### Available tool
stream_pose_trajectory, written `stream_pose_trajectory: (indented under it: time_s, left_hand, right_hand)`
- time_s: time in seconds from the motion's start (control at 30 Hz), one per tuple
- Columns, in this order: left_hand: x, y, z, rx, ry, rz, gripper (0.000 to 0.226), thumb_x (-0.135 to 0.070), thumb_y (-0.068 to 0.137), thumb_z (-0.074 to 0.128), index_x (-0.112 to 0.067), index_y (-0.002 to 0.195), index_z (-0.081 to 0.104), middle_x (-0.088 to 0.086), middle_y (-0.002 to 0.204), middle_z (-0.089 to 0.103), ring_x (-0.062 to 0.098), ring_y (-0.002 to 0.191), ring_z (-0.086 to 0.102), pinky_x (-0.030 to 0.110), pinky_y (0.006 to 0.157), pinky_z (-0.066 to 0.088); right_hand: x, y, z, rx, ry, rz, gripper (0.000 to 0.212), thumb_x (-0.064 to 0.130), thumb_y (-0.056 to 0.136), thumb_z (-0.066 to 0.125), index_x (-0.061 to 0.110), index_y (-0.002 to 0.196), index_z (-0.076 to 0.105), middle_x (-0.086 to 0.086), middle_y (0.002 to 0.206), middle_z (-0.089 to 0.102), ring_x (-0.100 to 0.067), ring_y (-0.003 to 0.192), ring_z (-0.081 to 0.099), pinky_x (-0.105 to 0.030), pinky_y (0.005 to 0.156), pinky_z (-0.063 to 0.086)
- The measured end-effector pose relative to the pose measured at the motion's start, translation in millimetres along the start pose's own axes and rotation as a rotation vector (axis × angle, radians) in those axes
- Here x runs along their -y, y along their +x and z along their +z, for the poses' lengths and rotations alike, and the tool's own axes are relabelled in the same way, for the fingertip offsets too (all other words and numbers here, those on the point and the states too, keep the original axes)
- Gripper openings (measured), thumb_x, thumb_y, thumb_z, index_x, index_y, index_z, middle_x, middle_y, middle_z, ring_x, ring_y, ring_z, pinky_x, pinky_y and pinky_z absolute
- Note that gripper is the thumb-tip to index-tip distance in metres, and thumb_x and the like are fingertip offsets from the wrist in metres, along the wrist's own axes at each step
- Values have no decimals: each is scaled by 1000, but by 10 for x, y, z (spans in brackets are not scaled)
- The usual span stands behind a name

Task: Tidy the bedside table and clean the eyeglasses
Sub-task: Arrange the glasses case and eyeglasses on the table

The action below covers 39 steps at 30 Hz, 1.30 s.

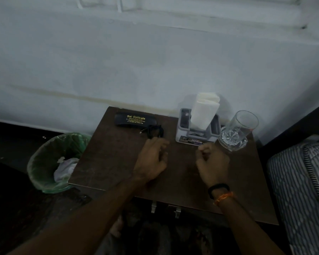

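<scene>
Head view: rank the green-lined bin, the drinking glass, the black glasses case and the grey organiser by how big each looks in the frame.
Largest to smallest as they appear:
1. Green-lined bin, partly hidden by the table
2. Grey organiser, counted with its upright white tissues
3. Drinking glass
4. Black glasses case

Glass and case look close; that order is unsure.

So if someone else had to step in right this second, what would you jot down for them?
Left hand: loosely curled on the bedside table, fingertips at the dark bundled cord; whether it grips it is unclear.
Right hand: curled in a fist, holding nothing visible.
Black glasses case lies closed at the back left; the eyeglasses themselves are not in sight.
Grey organiser with folded tissue stands at the back, empty glass beside it.
Bin on the floor holds crumpled paper.
Left: deal with the cord, clean the glasses.
</scene>
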<state>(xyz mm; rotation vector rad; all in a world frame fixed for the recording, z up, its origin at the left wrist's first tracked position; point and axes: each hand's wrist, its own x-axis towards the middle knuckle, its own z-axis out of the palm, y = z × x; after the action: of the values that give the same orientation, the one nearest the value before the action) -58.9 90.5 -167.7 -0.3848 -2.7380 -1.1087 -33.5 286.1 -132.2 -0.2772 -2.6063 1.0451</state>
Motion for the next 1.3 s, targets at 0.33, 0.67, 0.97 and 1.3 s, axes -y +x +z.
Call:
stream_pose_trajectory:
  time_s: [0.33,0.67,0.97,1.3]
  left_hand:
    - [823,655,-864,30,461,-138,65,-22,86,67,-19,144,38,9,157,26,34,145,20,55,114,16]
    - [1073,845,-855,128,477,-31,62,-19,90,61,-24,147,36,3,153,36,29,142,28,50,114,23]
    - [1339,819,-1053,55,351,-65,67,-3,76,65,-22,138,49,5,143,49,32,131,41,53,100,43]
    - [1459,795,-1098,56,311,-77,68,0,77,63,-20,140,48,6,146,47,32,135,37,52,107,38]
  right_hand:
    - [484,-19,577,253,-158,-341,13,15,92,58,16,103,66,-2,103,62,-17,87,59,-20,77,37]
    - [626,26,897,248,-192,-310,23,20,92,58,18,115,64,-2,117,58,-18,96,60,-30,84,52]
    - [657,93,1058,195,-289,-281,30,26,96,56,17,124,60,-4,127,56,-22,104,60,-38,84,55]
    - [598,233,1166,285,-383,-265,34,34,97,55,18,125,63,-3,132,52,-22,107,58,-38,88,52]
